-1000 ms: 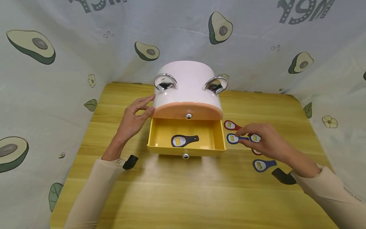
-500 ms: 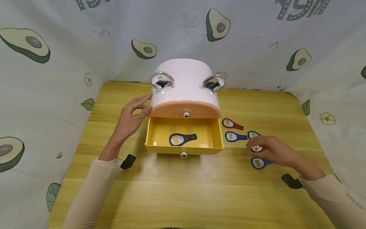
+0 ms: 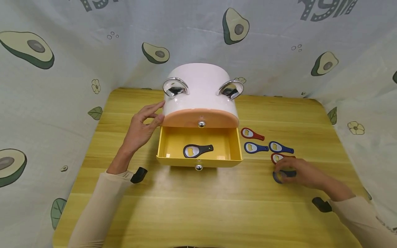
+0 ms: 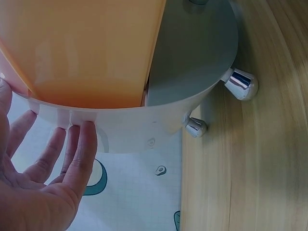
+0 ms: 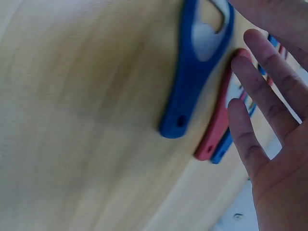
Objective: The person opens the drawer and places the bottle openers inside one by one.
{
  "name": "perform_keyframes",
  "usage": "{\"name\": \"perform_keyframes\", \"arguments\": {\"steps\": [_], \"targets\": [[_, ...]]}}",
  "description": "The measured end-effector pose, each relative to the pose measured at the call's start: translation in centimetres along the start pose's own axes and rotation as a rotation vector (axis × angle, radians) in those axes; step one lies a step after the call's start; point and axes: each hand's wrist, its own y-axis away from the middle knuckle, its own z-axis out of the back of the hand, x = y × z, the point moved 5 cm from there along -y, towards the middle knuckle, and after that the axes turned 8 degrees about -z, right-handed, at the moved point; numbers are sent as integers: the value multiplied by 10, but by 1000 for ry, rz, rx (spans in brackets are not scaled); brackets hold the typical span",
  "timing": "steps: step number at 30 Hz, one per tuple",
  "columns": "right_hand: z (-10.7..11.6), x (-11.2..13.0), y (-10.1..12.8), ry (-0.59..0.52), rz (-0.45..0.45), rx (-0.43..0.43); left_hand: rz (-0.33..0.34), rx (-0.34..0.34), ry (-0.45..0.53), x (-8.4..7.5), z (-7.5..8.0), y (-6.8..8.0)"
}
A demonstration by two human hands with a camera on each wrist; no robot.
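head view high, wrist views close, low

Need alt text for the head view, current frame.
A person's right hand reaches onto a blue bottle opener on a wooden table, near four more openers. The left hand rests against a white drawer box whose open yellow drawer holds a black opener.

I am looking down at a light wooden table (image 3: 217,206) with rounded far corners and grain running side to side, lit evenly so that a soft sheen lies on the wood near its middle. A pale cloth backdrop (image 3: 77,69) rises behind the far edge and wraps round the left and right edges. It is printed with halved avocados (image 3: 235,27), small flowers, green leaves and grey lettering along the top.
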Motion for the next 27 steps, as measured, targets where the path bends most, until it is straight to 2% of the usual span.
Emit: {"name": "perform_keyframes", "arguments": {"steps": [4, 8, 18, 23, 27], "targets": [[-4, -5, 3, 14, -59, 41, 4, 1, -4, 0, 0, 0], [-7, -7, 5, 32, -45, 7, 7, 2, -6, 1, 0, -1], [-11, -5, 8, 149, 31, -150, 8, 2, -7, 0, 0, -1], [-12, -4, 6, 224, 27, -170, 8, 1, -3, 1, 0, -1], [-11, -3, 3, 226, -7, -147, 10, 3, -5, 1, 1, 0]]}}
